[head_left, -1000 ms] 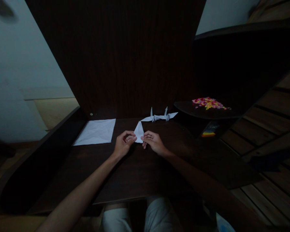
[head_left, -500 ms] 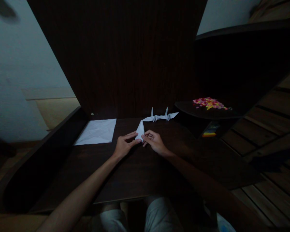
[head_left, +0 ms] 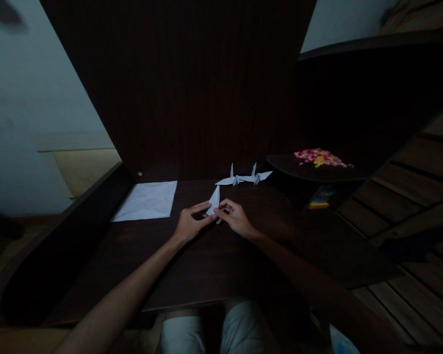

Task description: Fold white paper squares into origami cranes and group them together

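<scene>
Between my two hands is a small piece of folded white paper [head_left: 214, 198], its narrow tip pointing away from me. My left hand [head_left: 190, 221] pinches its left lower side with thumb and fingers. On the right lower side, my right hand [head_left: 235, 216] grips it, the thumb on the front and the other fingers curled. Just beyond the tip, two white origami cranes [head_left: 237, 180] stand side by side on the dark desk [head_left: 192, 275]. The fingertips behind the paper are hidden.
White paper sheets [head_left: 146, 200] lie on the desk at left, beside a raised side panel [head_left: 59, 246]. At right, a rounded shelf [head_left: 299, 169] bears a pile of small pink, red and yellow pieces [head_left: 322, 157]. A tall dark back panel [head_left: 188, 98] rises behind the cranes.
The folded paper has turned slightly, its tip now leaning a little to the right and its side edge showing. Both hands stay on it, with small finger shifts.
</scene>
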`<state>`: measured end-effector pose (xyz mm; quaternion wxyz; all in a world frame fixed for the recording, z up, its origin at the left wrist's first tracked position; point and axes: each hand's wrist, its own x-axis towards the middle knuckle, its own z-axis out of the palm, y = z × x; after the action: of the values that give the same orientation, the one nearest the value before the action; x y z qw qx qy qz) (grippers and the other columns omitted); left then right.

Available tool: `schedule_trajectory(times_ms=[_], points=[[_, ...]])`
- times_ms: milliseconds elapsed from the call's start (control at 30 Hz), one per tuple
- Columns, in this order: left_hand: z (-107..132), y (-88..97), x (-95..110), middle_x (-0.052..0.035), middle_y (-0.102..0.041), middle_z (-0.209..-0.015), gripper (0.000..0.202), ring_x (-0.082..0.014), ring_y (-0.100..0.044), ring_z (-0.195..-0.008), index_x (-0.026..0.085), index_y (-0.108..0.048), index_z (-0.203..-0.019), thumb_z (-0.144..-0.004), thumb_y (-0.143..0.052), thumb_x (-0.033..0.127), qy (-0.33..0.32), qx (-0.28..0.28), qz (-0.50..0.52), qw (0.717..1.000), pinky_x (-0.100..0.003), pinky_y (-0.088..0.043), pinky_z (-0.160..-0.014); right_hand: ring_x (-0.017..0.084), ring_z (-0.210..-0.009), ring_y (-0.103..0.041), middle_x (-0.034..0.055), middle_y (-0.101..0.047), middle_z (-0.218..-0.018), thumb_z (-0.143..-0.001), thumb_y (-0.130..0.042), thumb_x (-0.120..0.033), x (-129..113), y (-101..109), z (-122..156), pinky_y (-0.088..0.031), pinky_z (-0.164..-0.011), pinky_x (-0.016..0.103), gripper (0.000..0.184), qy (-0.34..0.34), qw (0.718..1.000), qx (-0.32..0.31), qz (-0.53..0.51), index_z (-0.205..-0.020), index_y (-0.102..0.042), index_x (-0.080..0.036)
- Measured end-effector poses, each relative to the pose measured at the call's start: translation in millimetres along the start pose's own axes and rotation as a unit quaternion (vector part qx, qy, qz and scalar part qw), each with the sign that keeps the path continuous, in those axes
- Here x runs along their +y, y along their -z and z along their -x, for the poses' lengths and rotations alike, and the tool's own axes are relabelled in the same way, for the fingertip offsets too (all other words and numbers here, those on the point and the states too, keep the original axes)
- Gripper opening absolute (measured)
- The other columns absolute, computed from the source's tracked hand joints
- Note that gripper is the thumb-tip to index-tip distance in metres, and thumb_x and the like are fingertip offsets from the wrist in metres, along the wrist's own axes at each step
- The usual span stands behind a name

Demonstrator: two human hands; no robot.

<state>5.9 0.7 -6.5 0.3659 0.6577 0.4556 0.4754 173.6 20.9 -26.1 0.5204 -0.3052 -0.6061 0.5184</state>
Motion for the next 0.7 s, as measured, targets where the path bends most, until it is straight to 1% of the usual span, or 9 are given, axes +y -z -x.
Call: schedule_trajectory(times_ms=[233, 333, 433, 500, 600, 700], points=[[0.4, -0.9, 5.1, -0.012, -0.063, -0.12, 0.042, -0.0292, -0.057, -0.115, 0.015, -0.071, -0.102, -0.066, -0.073, 0.038, 0.008, -0.005, 0.025, 1.0, -0.045, -0.044, -0.099, 0.015, -0.077, -0.057, -0.0004, -0.059, -0.077, -0.072, -0.07, -0.04, 3.8, 5.5, -2.6, -0.047, -0.07, 0.027, 0.024, 0.048, 0.996, 0.016, 0.068, -0.074, -0.058, -0.02], [-1.0, 0.9, 3.7, -0.0108, -0.064, -0.12, 0.038, -0.0281, -0.057, -0.115, 0.016, -0.071, -0.101, -0.069, -0.07, 0.036, 0.001, -0.008, 0.033, 0.999, -0.044, -0.041, -0.102, 0.014, -0.074, -0.056, -0.0009, -0.059, -0.075, -0.073, -0.07, -0.041, 5.3, 7.0, -3.9, -0.045, -0.072, 0.027, 0.024, 0.039, 0.996, 0.02, 0.073, -0.075, -0.058, -0.02], [-2.7, 2.7, -0.6, -0.0089, -0.067, -0.115, 0.035, -0.0269, -0.059, -0.113, 0.016, -0.071, -0.103, -0.074, -0.066, 0.034, -0.009, -0.001, 0.037, 0.999, -0.043, -0.041, -0.103, 0.014, -0.073, -0.057, -0.0011, -0.059, -0.074, -0.071, -0.07, -0.042, 4.9, 6.5, -3.9, -0.045, -0.07, 0.027, 0.027, 0.023, 0.998, 0.017, 0.05, -0.074, -0.057, -0.019], [-3.7, 2.8, -4.4, -0.0088, -0.068, -0.113, 0.038, -0.0268, -0.061, -0.109, 0.015, -0.068, -0.108, -0.074, -0.065, 0.034, 0.0, 0.008, 0.051, 0.999, -0.043, -0.044, -0.1, 0.014, -0.073, -0.058, -0.0008, -0.06, -0.075, -0.07, -0.071, -0.043, 3.8, 5.4, -3.5, -0.046, -0.07, 0.027, 0.028, 0.008, 1.0, 0.007, 0.028, -0.074, -0.056, -0.019], [-4.9, 1.8, -9.1, -0.0102, -0.068, -0.113, 0.049, -0.0259, -0.064, -0.103, 0.014, -0.063, -0.116, -0.07, -0.069, 0.032, 0.016, 0.018, 0.092, 0.995, -0.043, -0.048, -0.095, 0.014, -0.074, -0.059, -0.0009, -0.06, -0.075, -0.067, -0.073, -0.042, 2.1, 3.5, -2.5, -0.047, -0.072, 0.028, 0.03, -0.008, 1.0, -0.005, 0.01, -0.074, -0.055, -0.019], [-5.3, 0.8, -10.0, -0.0117, -0.068, -0.112, 0.056, -0.0251, -0.064, -0.101, 0.013, -0.061, -0.118, -0.066, -0.073, 0.03, 0.017, 0.022, 0.122, 0.992, -0.043, -0.05, -0.092, 0.014, -0.075, -0.06, -0.0012, -0.06, -0.075, -0.067, -0.074, -0.041, 1.2, 2.3, -0.9, -0.048, -0.074, 0.029, 0.03, -0.009, 1.0, -0.01, 0.011, -0.074, -0.054, -0.02]])
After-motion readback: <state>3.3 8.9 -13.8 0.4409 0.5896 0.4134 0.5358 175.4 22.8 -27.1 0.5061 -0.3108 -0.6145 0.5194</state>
